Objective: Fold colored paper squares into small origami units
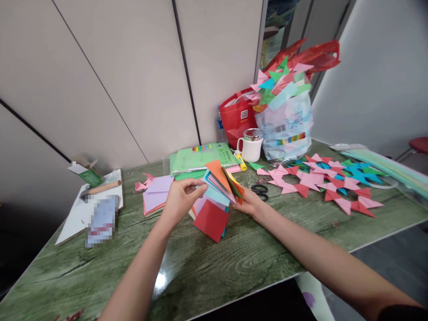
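My right hand [248,203] is closed around the lower right side of a fanned stack of coloured paper [219,182], with orange, blue, pink and green edges showing. My left hand [183,196] sits at the stack's left edge, thumb and forefinger drawn together; what lies between the tips, if anything, I cannot make out. Below both hands is a pile of small paper squares, a red square [212,220] on top. Left of it, partly behind my left hand, lies a lilac paper pile [158,191] over red sheets.
Black scissors [260,191] lie beyond my right hand, near joined folded-paper pieces [309,178]. Behind stand a white mug [252,147], a red bag [237,118] and a plastic bag [284,127] full of folded paper. A green paper pack [200,160] lies by the wall; a white board [75,218] is left.
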Demonstrator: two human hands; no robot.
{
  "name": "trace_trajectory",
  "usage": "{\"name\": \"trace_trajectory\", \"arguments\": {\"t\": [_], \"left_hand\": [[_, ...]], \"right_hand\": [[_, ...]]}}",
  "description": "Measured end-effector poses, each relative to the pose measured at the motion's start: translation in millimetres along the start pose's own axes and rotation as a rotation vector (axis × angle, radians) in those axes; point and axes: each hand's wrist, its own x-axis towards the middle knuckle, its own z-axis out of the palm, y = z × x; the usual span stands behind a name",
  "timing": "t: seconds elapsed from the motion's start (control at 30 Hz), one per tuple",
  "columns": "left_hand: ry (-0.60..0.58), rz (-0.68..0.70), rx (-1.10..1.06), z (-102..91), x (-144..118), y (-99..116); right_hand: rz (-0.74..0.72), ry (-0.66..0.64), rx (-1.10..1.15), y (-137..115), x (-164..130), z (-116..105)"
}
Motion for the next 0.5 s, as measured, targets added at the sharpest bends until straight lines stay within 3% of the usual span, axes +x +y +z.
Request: {"name": "trace_trajectory", "arguments": {"t": [0.27, 0.5], "left_hand": [[-0.089, -0.068, -0.092, 5.6, 5, 14], [0.045, -0.121, -0.17, 12.7, 9, 9]], "right_hand": [[0.001, 0.048, 0.018, 0, 2, -10], [0.047, 0.063, 0.036, 2, 4, -19]]}}
